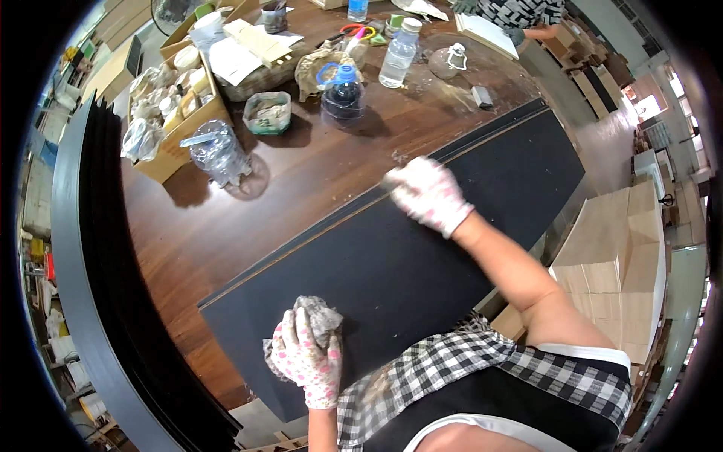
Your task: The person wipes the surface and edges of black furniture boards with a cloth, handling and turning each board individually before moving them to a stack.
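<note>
A long black board lies slantwise across the near side of the table, on top of at least one more dark board whose edge shows behind it. My left hand, in a white glove with pink dots, presses a crumpled grey rag onto the near left part of the board. Over the board's far long edge is my right hand, in a matching glove. Its fingers are curled together and slightly blurred; whatever they may hold is hidden.
The brown table bears a cut plastic bottle, a green tub, a blue-capped jug, a clear bottle and a carton of jars. Dark panels stand at left. Another person's gloved hand touches a white board.
</note>
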The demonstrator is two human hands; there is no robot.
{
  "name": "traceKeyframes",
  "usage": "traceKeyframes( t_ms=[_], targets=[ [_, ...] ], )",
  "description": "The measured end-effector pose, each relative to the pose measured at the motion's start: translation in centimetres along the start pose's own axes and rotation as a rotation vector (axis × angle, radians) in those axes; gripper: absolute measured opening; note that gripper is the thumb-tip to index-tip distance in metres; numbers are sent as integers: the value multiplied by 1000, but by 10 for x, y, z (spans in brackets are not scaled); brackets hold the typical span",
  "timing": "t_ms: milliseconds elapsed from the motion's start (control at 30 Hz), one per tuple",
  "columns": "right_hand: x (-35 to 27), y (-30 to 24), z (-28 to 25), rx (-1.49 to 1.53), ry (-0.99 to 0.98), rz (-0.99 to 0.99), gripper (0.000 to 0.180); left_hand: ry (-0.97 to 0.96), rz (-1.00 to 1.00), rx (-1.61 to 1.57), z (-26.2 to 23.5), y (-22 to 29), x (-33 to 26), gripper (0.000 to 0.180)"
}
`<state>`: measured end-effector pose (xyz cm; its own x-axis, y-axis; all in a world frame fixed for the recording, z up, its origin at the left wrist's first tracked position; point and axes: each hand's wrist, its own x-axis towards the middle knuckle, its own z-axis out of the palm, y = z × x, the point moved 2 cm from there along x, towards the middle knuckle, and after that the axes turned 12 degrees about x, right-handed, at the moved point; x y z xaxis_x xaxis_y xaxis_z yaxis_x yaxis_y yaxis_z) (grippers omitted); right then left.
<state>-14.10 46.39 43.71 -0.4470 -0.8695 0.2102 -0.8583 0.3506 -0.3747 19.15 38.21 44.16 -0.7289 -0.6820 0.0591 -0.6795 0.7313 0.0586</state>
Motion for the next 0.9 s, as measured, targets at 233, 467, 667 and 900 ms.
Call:
traceKeyframes(
  t_ms=[233, 467, 667, 900],
  targets=[
    [-7, 59, -43, -19, -75, 37, 22, -22, 135, -21, -15, 75, 30, 71],
    [-26, 180, -106, -91, -71, 101, 21, -31, 46, -30, -33, 179, 57, 69],
    [-32, 224, -131, 58, -42, -45, 15, -60, 112, 45, -16, 300, 104, 64],
    [-50, 345, -171, 2, -35, 121, 14, -51, 114, 61, -22, 329, 116, 66]
  ],
)
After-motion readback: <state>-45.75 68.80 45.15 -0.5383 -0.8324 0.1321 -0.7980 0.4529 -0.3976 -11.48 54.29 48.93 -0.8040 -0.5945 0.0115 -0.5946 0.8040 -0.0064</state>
